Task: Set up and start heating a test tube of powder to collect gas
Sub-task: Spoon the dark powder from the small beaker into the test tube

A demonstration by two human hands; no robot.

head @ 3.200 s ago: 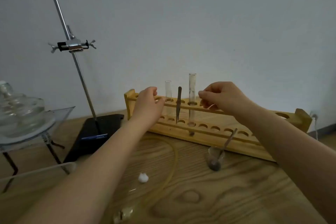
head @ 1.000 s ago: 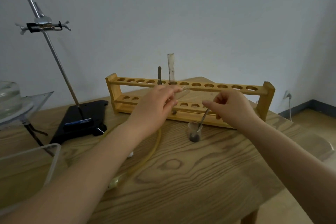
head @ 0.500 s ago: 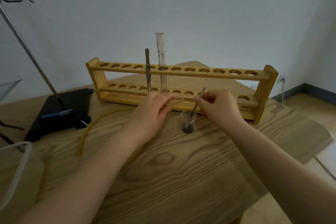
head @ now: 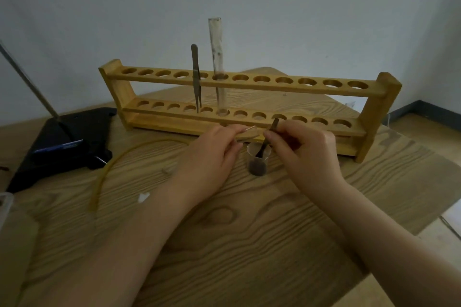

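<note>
My left hand [head: 212,154] holds a small clear test tube [head: 249,132] nearly level, its open mouth toward the right. My right hand [head: 304,149] pinches the handle of a metal spatula [head: 267,139] whose tip dips into a small clear beaker [head: 259,161] of dark powder on the wooden table. Behind them stands a wooden test tube rack [head: 249,104] with a tall test tube [head: 217,62] and metal tweezers [head: 196,77] upright in its holes.
A black retort stand base [head: 62,142] with its rod [head: 27,77] sits at the left. A yellowish rubber hose [head: 109,169] curves across the table [head: 249,232]. A small white cotton wad [head: 143,197] lies near my left forearm. A clear container edge [head: 5,207] shows at far left.
My left hand took the short tube out of the rack and brought it down beside the beaker. My right hand took hold of the spatula in the beaker. The view has shifted rightward and closer.
</note>
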